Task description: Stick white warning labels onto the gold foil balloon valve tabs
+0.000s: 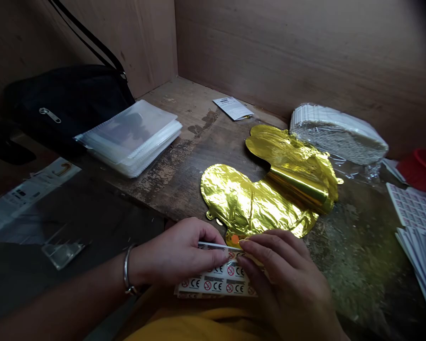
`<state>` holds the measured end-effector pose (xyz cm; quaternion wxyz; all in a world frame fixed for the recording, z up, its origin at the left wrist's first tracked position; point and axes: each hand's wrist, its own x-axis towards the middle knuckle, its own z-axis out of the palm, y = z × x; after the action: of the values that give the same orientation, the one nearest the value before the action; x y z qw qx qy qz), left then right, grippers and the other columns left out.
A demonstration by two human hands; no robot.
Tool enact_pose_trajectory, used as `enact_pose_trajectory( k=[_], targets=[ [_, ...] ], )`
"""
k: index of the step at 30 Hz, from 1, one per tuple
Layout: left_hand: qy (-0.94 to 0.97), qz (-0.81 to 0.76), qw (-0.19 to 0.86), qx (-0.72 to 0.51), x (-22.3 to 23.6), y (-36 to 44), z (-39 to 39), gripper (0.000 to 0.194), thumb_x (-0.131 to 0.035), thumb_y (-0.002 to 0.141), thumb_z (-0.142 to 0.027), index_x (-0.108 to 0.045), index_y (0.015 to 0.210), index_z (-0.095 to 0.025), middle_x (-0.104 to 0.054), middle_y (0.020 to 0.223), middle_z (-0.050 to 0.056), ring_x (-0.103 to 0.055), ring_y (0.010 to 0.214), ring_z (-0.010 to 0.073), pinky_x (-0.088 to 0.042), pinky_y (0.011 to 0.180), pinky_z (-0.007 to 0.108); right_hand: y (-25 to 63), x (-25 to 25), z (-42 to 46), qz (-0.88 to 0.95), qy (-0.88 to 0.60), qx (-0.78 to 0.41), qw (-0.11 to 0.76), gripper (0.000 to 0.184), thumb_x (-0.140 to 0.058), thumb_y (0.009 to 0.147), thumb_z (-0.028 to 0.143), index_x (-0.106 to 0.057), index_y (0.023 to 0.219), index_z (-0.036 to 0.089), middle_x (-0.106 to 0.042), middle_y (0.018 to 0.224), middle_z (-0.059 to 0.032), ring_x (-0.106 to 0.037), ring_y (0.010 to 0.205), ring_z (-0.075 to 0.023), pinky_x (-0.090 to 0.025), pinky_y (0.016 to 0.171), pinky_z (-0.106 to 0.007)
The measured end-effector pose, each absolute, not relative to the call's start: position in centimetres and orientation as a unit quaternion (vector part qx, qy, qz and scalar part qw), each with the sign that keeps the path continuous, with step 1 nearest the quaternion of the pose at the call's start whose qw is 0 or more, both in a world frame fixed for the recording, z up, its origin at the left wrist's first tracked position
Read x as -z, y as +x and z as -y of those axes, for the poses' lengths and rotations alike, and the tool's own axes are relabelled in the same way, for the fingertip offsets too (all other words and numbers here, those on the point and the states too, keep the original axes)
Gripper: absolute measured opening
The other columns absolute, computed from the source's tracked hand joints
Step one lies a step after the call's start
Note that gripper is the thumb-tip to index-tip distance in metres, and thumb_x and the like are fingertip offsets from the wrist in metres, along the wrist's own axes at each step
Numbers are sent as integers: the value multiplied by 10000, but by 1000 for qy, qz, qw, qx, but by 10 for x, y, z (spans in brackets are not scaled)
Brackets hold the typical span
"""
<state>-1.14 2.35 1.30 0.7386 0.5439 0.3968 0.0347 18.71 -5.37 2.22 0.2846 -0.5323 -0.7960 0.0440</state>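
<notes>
A sheet of white stickers printed with CE marks and red warning symbols lies low in front of me, with further sheets under it. My left hand, a silver bangle at its wrist, is closed on the sheet's upper left edge, thumb on top. At the upper right edge, my right hand pinches the sheet between thumb and fingers; whether a single sticker is lifted there, I cannot tell. Just beyond the fingertips lies a flat gold foil balloon, an orange dot on its tail. Another gold balloon lies behind, partly overlapped by a rolled fold.
Clear plastic sleeves are stacked by a black bag on the left. A folded leaflet lies at the back. Rightward are a wrapped white bundle, a red object, more sticker sheets and stacked papers. Wooden walls enclose the table.
</notes>
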Motion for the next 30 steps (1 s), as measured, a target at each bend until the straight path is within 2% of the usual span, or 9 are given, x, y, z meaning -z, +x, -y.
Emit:
enact_pose_trajectory(
  k=[9,17,21,25,30],
  targets=[
    [503,-405,763,-29,-11,-10,-26,316,-682,790,-429,-669,852,-119,-613,745,-1,-514,629,102,-391,565,187,198,-12,58,829,-479,17,288,233,-645,846,118,-701,1055,204,-756,994,-35,-623,859,-202,-418,811,-392],
    [498,-400,769,-19,-12,-12,-28,334,-689,795,-448,-673,867,-122,-620,765,1,-512,655,98,-391,576,182,193,-13,57,794,-513,-14,327,281,-691,799,70,-681,1071,139,-712,1032,-107,-571,973,-237,-476,851,-391],
    [507,-388,770,-27,-10,-12,-28,333,-677,811,-436,-676,893,-113,-623,781,7,-509,668,98,-401,601,192,192,-13,55,798,-507,-30,325,239,-690,799,68,-698,1018,163,-715,964,-84,-567,922,-226,-484,817,-384],
    [501,-381,776,-28,-9,-12,-28,316,-679,811,-425,-679,894,-119,-621,799,9,-506,699,104,-396,598,184,197,-9,57,810,-497,-26,310,277,-700,787,50,-690,1029,185,-709,967,-70,-553,934,-228,-482,795,-374],
    [501,-357,788,-13,-6,-14,-31,315,-686,800,-410,-657,923,-122,-621,787,5,-526,671,107,-410,581,187,192,-10,57,802,-502,-54,319,243,-657,788,20,-664,971,179,-624,974,-89,-533,957,-223,-482,815,-351]
  ],
)
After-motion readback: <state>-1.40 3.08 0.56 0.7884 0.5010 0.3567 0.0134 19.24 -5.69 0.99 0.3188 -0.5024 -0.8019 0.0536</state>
